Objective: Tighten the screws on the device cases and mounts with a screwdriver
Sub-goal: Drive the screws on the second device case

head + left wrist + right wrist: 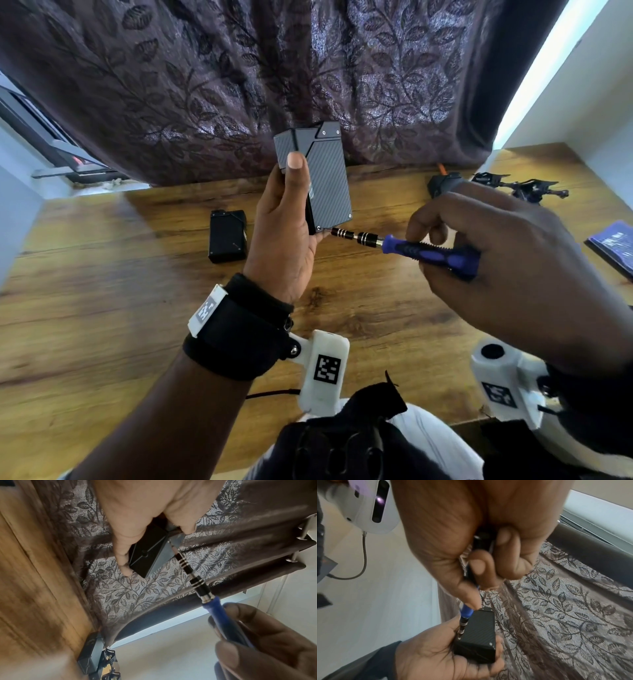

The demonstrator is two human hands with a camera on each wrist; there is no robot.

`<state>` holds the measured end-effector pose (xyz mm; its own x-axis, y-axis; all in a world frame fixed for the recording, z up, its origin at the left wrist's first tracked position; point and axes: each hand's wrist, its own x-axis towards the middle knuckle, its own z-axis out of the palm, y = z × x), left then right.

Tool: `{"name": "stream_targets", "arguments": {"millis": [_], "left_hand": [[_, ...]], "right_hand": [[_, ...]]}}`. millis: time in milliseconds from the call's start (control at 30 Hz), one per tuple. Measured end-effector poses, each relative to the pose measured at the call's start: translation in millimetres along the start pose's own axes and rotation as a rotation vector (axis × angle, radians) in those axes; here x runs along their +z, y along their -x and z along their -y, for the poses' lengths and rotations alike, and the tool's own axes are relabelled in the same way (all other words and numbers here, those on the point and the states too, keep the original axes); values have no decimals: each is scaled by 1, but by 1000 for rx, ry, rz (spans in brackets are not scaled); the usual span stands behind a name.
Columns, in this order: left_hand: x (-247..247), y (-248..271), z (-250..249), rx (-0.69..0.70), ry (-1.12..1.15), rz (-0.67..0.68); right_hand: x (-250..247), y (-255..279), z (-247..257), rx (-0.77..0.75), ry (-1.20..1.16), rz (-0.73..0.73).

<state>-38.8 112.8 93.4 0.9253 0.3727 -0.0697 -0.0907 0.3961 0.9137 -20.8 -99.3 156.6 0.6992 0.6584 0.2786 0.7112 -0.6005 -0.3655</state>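
My left hand [284, 219] grips a black carbon-pattern device case [325, 178] upright above the wooden table [102, 291], thumb on its front face. My right hand [496, 246] holds a blue-handled screwdriver [431, 253] nearly level. Its black bit holder [346, 234] points left, and the tip meets a screw at the case's lower left corner. The left wrist view shows the case's underside [145, 555] and the screwdriver [193, 577] reaching its corner. In the right wrist view the screwdriver [465, 616] sits against the corner of the case [479, 632] held in my left hand [433, 654].
A second black case [227, 241] lies on the table left of my left hand. Black mounts [513, 186] and another dark part [442, 185] sit at the back right. A dark booklet [613, 245] lies at the right edge. A leaf-patterned curtain [239, 85] hangs behind the table.
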Motion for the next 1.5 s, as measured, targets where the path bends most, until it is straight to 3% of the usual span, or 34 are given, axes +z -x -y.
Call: {"name": "stream_targets", "arguments": {"millis": [167, 467, 633, 933, 1167, 1367, 1500], "left_hand": [[4, 2, 1, 9, -20, -18], [6, 1, 1, 27, -47, -56], [7, 2, 2, 36, -43, -52], [10, 3, -2, 67, -41, -70], [14, 6, -4, 85, -66, -60], [12, 7, -6, 98, -66, -57], [13, 6, -7, 120, -76, -62]], "right_hand": [[-8, -1, 4, -49, -57, -144], [-4, -9, 3, 15, -44, -8], [-4, -7, 5, -29, -5, -70], [-4, -8, 8, 23, -32, -3], [0, -6, 5, -8, -15, -117], [2, -6, 6, 9, -56, -12], [4, -4, 6, -52, -56, -104]]}}
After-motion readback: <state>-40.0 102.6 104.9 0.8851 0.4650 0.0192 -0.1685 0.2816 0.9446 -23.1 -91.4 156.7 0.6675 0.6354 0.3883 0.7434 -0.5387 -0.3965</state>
